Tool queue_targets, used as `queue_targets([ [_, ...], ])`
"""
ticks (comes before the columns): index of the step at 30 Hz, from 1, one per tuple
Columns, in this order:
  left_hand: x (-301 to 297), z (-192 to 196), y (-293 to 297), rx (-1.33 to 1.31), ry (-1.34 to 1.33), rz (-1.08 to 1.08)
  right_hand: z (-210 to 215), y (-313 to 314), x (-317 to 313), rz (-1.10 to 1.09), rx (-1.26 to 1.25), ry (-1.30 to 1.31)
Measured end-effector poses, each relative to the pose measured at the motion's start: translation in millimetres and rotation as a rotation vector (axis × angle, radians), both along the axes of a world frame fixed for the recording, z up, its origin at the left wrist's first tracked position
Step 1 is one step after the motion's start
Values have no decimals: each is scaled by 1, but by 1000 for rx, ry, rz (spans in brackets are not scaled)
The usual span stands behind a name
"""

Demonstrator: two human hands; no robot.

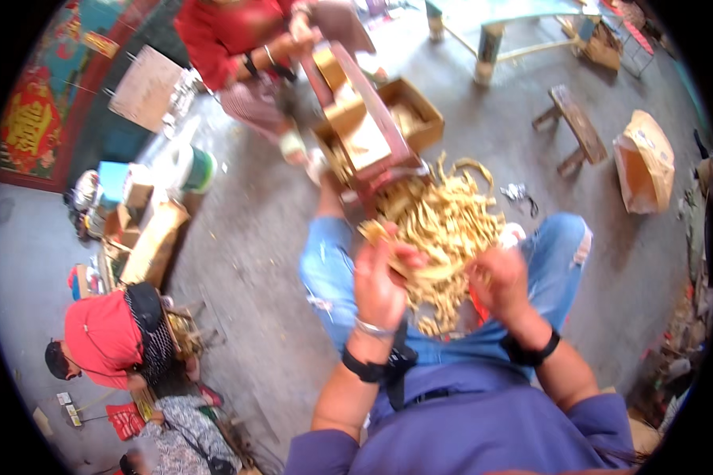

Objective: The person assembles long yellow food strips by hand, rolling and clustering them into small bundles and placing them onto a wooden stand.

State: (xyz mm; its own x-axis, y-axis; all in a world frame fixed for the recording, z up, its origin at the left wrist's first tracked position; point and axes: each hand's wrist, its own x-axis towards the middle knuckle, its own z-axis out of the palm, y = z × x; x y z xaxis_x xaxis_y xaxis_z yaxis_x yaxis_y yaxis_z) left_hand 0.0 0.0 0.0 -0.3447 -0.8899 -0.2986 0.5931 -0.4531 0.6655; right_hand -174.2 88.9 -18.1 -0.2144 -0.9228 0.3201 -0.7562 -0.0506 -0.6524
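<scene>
My left hand (379,286) is closed around a tan-yellow strip (371,230), whose end sticks up past the fingers. To its right, my right hand (499,279) is slightly blurred, its fingers curled together; what they pinch is too small to make out. Both hands are over a heap of curled tan-yellow strips (444,214) between my knees. Their material cannot be told. Just beyond the heap stands a long dark-red wooden bench (384,162) with open cardboard boxes (361,142) on it.
Across the bench sits a person in red (242,47). Another cardboard box (428,127) stands beside the bench. To the right are a small wooden stool (576,131) and a brown paper bag (644,162). Two more people work at the lower left, near a long carton (154,241).
</scene>
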Motion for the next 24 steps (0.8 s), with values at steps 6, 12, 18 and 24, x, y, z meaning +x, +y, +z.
queue_targets([
  [6,-31,24,16,-102,62,-117,-19,-2,31,337,503,-1676],
  [12,-14,9,21,-299,-608,-317,22,-5,27,211,-102,-308],
  [18,-13,-5,27,-321,-528,-468,7,1,7,169,-89,-267],
  [24,-3,-4,32,-18,-343,-369,28,-4,1,66,90,-333],
])
